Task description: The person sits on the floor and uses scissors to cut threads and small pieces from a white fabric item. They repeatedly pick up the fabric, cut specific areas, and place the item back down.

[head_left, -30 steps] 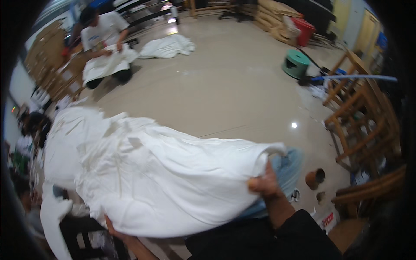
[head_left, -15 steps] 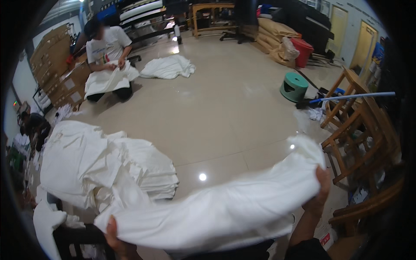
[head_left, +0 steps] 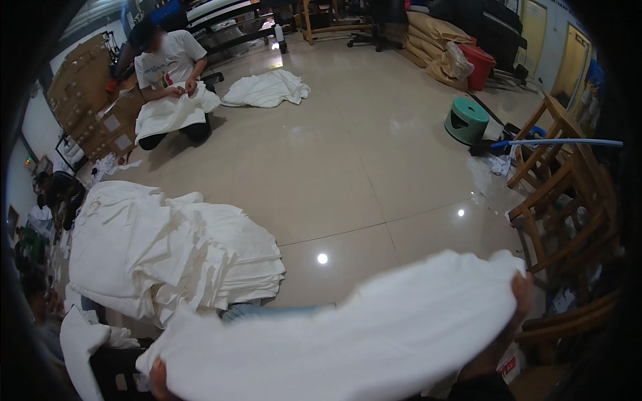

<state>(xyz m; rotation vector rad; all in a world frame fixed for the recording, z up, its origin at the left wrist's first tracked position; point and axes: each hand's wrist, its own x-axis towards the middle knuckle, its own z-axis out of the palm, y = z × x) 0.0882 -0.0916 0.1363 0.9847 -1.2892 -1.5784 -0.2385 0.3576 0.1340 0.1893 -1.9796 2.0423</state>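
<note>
A long piece of white cloth [head_left: 348,334] is stretched between my hands across the front of the view, slightly blurred. My left hand [head_left: 159,379] grips its left end, thumb on top, with the other fingers hidden beneath the fabric. At the right end, higher up, my right hand [head_left: 520,294] is closed on the cloth's edge. Just beyond my left hand lies a big layered pile of white cloths [head_left: 174,247]. More white fabric [head_left: 83,347] hangs beside a dark stool or stand at the lower left.
A person [head_left: 170,73] sits handling white cloth at the back left, near cardboard boxes [head_left: 80,93]. Another white heap [head_left: 267,88] lies on the floor. Rightward stand a green stool [head_left: 467,120], wooden stools [head_left: 568,194], a blue-handled broom [head_left: 562,141] and a red bucket [head_left: 476,65].
The cloth between my hands has gone from bunched and sagging to flatter and more spread. Both hands have lowered, the right one also shifting rightward. The view has tilted slightly.
</note>
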